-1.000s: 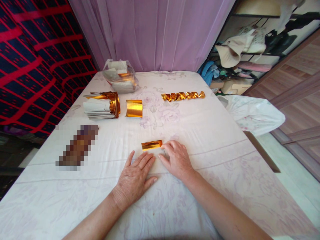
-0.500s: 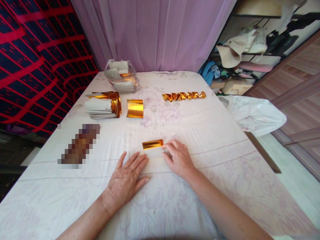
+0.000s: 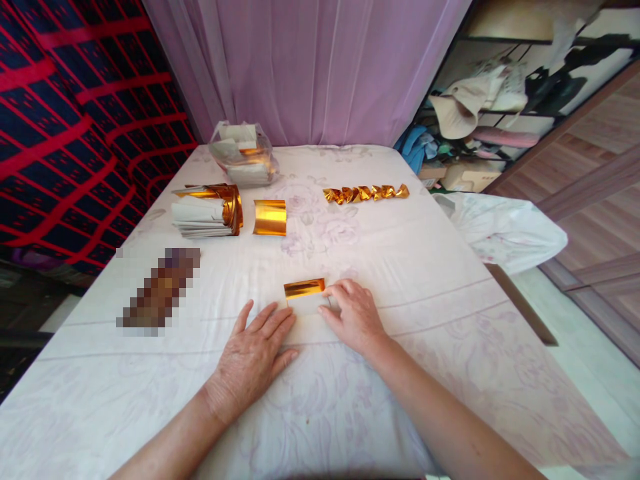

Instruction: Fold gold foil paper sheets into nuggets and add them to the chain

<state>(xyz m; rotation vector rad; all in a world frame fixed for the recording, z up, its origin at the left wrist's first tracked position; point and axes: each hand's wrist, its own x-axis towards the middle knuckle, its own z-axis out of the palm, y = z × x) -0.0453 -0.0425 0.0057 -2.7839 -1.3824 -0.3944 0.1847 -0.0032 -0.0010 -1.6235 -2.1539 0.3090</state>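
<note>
Comparing this moment with a second ago, we find the left hand (image 3: 250, 357) drawn back toward the body and off the gold foil sheet (image 3: 305, 295), its fingertips (image 3: 280, 319) now just short of the sheet's near left corner. It lies palm down, fingers spread and flat on the bed cover (image 3: 430, 320), holding nothing. The right hand (image 3: 355, 317) has hardly moved: its fingers (image 3: 334, 293) press flat on the sheet's right end, pinning it rather than gripping it, curled only slightly. The sheet itself lies in the middle of the cover, gold strip on the far side and pale part on the near side, unchanged in place and shape.

We judge that a smoothing or creasing pass has ended, with one hand freed and the other keeping the piece steady.

Beyond, well apart from the hands, we note:
- a stack of papers (image 3: 200, 217) with gold edges at the left,
- a curled gold sheet (image 3: 270, 217) just beside it,
- a clear bag (image 3: 243, 160) of further sheets behind,
- a row of folded gold pieces (image 3: 367, 193) to the right.
</note>
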